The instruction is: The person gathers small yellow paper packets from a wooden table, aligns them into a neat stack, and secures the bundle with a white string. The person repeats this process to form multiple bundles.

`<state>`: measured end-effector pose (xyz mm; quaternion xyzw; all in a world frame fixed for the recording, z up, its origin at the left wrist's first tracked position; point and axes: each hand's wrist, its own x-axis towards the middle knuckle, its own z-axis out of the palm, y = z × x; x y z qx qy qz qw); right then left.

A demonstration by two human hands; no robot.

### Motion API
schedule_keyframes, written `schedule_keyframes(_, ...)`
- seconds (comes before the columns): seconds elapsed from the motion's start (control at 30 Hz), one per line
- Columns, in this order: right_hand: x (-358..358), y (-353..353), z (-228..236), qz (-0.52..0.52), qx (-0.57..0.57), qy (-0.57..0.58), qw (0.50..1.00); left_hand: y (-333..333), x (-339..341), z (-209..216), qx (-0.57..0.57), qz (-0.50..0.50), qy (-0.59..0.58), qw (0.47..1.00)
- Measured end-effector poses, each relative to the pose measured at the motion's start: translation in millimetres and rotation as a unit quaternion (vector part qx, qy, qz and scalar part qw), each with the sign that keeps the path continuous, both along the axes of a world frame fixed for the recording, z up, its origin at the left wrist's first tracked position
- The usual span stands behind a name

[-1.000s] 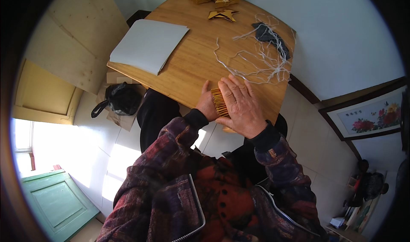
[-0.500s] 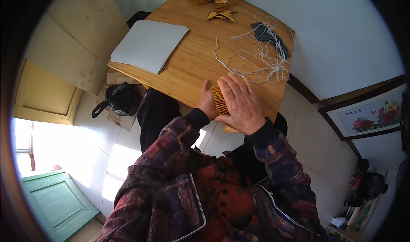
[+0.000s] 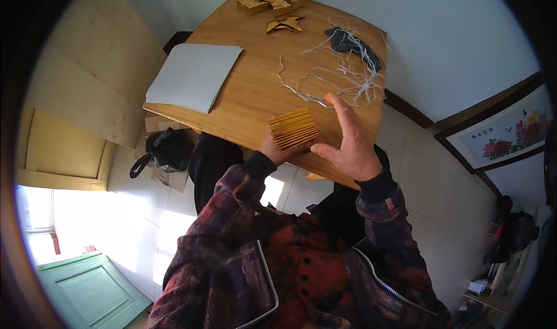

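My left hand grips a thick stack of golden folded paper pieces by its lower side, over the near edge of the wooden table. The stack's many thin edges face up, and most of my left fingers are hidden beneath it. To the right of the stack, my right hand is raised with thumb and forefinger spread, holding nothing and apart from the paper. A tangle of white strings with a dark grey cloth lies beyond it. One loose strand reaches toward the stack.
Tied golden bundles and loose golden folded pieces sit at the table's far end. White sheets are stacked on its left. A black plastic bag rests on the floor at left; a framed flower picture stands at right.
My right hand has come off the stack and moved right, opening. The stack has turned in my left hand, so its edges now show fully. The view has shifted slightly.
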<state>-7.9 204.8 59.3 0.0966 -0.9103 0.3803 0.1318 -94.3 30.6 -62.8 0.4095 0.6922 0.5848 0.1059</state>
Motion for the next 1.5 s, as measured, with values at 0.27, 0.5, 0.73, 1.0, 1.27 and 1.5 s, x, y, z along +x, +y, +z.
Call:
schedule_keyframes(0.27,60,-15,17,0.021,-0.140,0.033,0.989,-13,49,66,0.328,-0.223,-0.441,0.805)
schedule_keyframes(0.5,80,-22,40,0.053,-0.204,0.056,0.976,-16,73,61,0.416,-0.305,-0.451,0.728)
schedule_keyframes(0.73,86,-26,36,0.060,-0.241,0.057,0.967,-11,81,64,0.425,-0.327,-0.445,0.717)
schedule_keyframes(1.0,90,-26,35,0.055,-0.223,0.056,0.972,-11,85,65,0.389,-0.320,-0.449,0.738)
schedule_keyframes(1.27,93,-27,34,0.056,-0.222,0.036,0.973,-13,86,73,0.330,-0.281,-0.409,0.803)
schedule_keyframes(1.5,91,-26,30,0.084,-0.238,-0.029,0.967,-18,85,83,0.254,-0.242,-0.432,0.831)
